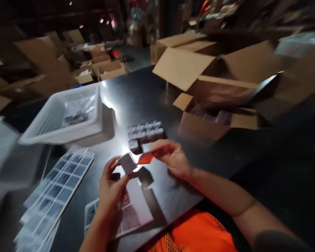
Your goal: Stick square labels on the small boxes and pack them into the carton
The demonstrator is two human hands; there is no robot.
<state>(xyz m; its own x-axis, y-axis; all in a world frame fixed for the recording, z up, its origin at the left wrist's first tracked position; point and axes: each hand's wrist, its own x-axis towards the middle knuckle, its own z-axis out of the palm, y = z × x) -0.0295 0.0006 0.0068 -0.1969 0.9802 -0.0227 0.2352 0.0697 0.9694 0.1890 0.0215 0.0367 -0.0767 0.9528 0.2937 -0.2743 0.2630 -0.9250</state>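
Observation:
My left hand (111, 189) grips a small square dark-faced case (127, 163) by its edges, thumb below and fingers behind. Pinched in my right hand (174, 157) is a small orange piece (146, 158), thin and flat-looking, close to the case's right corner; I cannot tell if they touch. Just beyond my hands, several small clear-topped dark boxes (147, 132) stand in a tight block on the table. Under my left forearm lies a sheet of printed square labels (131, 218), partly hidden by the arm.
A white plastic basket (94, 122) with small items in a clear bag stands at back left. Stacked label sheets (60, 185) lie at left on the dark table (139, 91). Open cardboard boxes (183, 66) fill the right side, a smaller carton (204, 124) in front.

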